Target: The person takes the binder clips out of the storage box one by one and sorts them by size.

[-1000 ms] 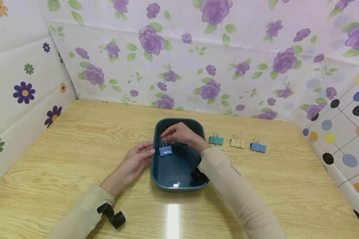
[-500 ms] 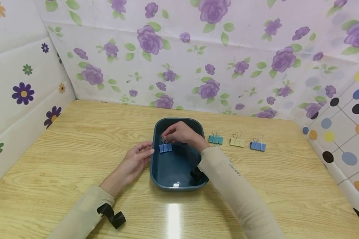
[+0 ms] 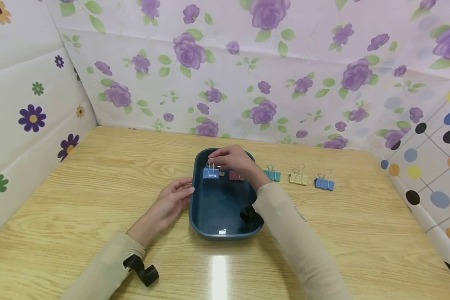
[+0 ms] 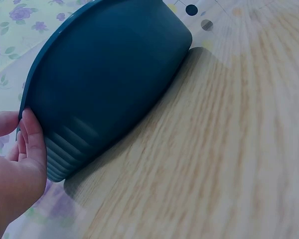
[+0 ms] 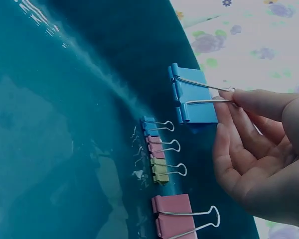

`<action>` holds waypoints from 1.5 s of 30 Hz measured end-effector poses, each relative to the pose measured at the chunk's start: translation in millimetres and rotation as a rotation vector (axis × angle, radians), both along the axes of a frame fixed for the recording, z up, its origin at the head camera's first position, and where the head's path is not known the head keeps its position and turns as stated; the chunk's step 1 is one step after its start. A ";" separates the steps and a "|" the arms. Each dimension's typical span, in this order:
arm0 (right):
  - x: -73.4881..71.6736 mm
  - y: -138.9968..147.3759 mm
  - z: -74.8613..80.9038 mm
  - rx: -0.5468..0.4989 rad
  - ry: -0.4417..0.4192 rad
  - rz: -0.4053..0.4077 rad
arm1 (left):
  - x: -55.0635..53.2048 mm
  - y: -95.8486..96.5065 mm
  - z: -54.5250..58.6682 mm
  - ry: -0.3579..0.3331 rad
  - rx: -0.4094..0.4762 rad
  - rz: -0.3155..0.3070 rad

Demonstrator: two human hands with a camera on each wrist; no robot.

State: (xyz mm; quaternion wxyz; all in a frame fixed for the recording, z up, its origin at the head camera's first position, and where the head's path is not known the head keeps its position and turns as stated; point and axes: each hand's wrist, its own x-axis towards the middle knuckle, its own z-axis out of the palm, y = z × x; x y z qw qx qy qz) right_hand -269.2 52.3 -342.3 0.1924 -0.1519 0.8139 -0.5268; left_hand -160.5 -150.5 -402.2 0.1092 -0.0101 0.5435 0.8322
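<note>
My right hand (image 3: 232, 160) is over the far end of a dark teal plastic bin (image 3: 225, 236), pinching a large blue binder clip (image 5: 194, 97) by its wire handles. The clip hangs body down, close to the bin's wall. Below it in the right wrist view, a small blue clip (image 5: 149, 126), a small pink clip (image 5: 156, 147) and a small yellow clip (image 5: 160, 171) line up along the wall. A large pink clip (image 5: 174, 216) ends that row. My left hand (image 3: 172, 200) touches the bin's left side at the rim, its fingers (image 4: 35, 137) against the outer wall.
On the wooden table (image 3: 360, 233), right of the bin, a teal binder clip (image 3: 273, 175), a yellow one (image 3: 298, 179) and a blue one (image 3: 324, 183) stand in a row. Floral sheets (image 3: 225, 75) hang behind the table. Black straps (image 3: 140, 271) sit on the wrists.
The right hand has carried the blue binder clip from the bin's left side toward its far end. The large pink and small yellow clips now show in the head view. The left hand stays put.
</note>
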 end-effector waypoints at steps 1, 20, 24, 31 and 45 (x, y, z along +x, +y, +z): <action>-0.2 0.6 1.1 -0.006 -0.002 -0.005 | 0.1 -0.1 -0.2 -0.002 0.000 0.000; -4.6 50.7 41.4 -0.038 0.071 -0.083 | 0.4 1.2 -0.9 -0.010 -0.010 0.009; -7.9 71.2 46.3 -0.016 0.091 -0.104 | 0.0 1.1 -0.7 -0.019 -0.009 0.014; -7.8 103.0 44.3 0.001 0.101 -0.132 | -0.7 1.1 -1.8 -0.021 -0.003 0.010; 14.0 155.9 25.7 0.073 0.089 -0.158 | -0.1 0.3 -1.9 -0.022 -0.012 -0.002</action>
